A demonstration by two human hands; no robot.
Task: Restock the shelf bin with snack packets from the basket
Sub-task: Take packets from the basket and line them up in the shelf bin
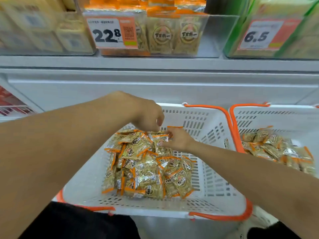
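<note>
White basket holds the heap of snack packets. Both hands at the heap's far end — left hand fingers curled down, grip unclear; right hand pinches one packet. Shelf bin above the basket — partly stocked.

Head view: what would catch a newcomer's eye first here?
Two bare forearms converge over a white basket with orange handles, where the left hand and right hand work at the far end of a heap of snack packets. Above, a clear shelf bin of matching packets carries a bold 22.8 price tag. A second basket sits at right.
</note>
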